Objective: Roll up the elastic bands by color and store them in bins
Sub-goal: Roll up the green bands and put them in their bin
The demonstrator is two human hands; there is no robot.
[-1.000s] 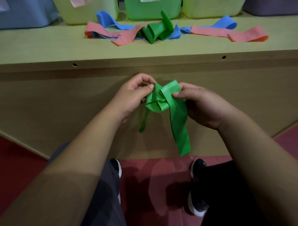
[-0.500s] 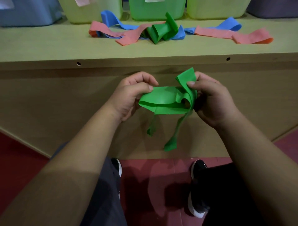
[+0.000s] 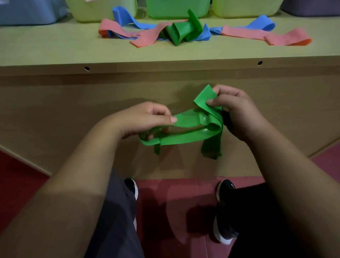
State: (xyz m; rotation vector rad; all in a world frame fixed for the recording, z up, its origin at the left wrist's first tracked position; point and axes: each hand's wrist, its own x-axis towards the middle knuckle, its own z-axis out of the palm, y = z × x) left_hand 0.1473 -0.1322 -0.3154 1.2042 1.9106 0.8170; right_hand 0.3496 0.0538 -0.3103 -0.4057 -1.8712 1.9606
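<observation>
**A:** What is the left hand doing?

**B:** The left hand (image 3: 145, 119) pinches one end of the green band (image 3: 191, 138). Its thumb lies on top and its fingers are curled beneath, and a short tail hangs just under it.

**A:** And between the hands?

**B:** The band spans the gap as a flat loop, held in the air in front of the table (image 3: 55, 51) and below its top.

**A:** The right hand?

**B:** The right hand (image 3: 237, 112) grips the other end, with its thumb pressed on a fold that stands up above its fingers. A longer tail hangs below it.

**A:** What lies beyond the hands?

**B:** On the tabletop, well past the left hand, lie a pink band (image 3: 147, 36) and a blue band (image 3: 127, 16). Beyond the gap is a crumpled loose green band (image 3: 182, 30). Past the right hand are a far blue band (image 3: 261, 23) and a far pink band (image 3: 287, 38). Behind them stand a grey bin (image 3: 27, 12), yellow bin (image 3: 103, 11), green bin (image 3: 176, 8), second yellow bin (image 3: 244, 8) and purple bin (image 3: 312, 7).

**A:** Any writing?

**B:** A label (image 3: 89, 0) edge shows on the yellow bin, cut off by the frame; I cannot read anything on it.
</observation>
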